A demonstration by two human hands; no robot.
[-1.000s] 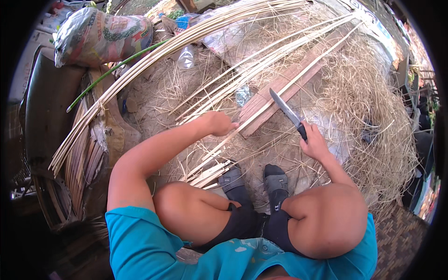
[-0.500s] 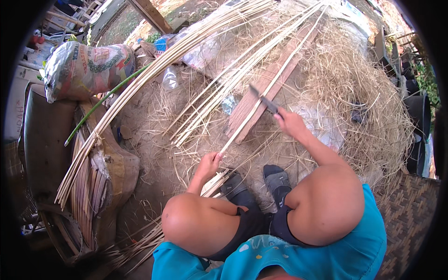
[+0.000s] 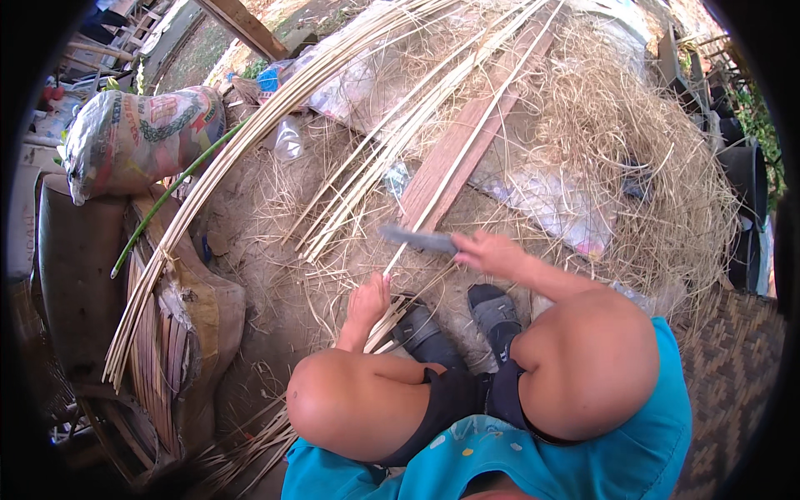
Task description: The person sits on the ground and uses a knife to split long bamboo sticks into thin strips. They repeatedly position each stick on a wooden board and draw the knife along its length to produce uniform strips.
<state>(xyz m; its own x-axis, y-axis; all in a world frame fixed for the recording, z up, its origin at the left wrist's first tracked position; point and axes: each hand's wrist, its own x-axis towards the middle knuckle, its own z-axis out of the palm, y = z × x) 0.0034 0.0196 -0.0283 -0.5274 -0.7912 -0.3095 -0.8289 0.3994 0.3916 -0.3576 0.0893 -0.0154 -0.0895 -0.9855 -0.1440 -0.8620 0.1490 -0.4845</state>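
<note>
My left hand (image 3: 368, 298) is closed around the near end of a long pale bamboo strip (image 3: 457, 169). The strip runs away from me along a reddish-brown wooden plank (image 3: 467, 137) on the ground. In my right hand (image 3: 492, 254) is a knife (image 3: 419, 238), gripped by its handle. Its broad dark blade points left and crosses over the strip just ahead of my left hand, near the plank's close end. Whether the edge touches the strip I cannot tell. Several loose pale strips (image 3: 392, 177) lie left of the plank.
A tied bundle of long strips (image 3: 242, 154) slants across the left, beside a green stalk (image 3: 179, 185) and a stuffed sack (image 3: 150, 137). Curly shavings (image 3: 642, 158) are heaped at the right. Woven matting (image 3: 729, 375) lies at the lower right; more strips (image 3: 250, 442) lie at the lower left.
The knife has come toward me along the strip, from midway on the plank to near my left hand, and its blade now points left. My left hand stays in nearly the same place.
</note>
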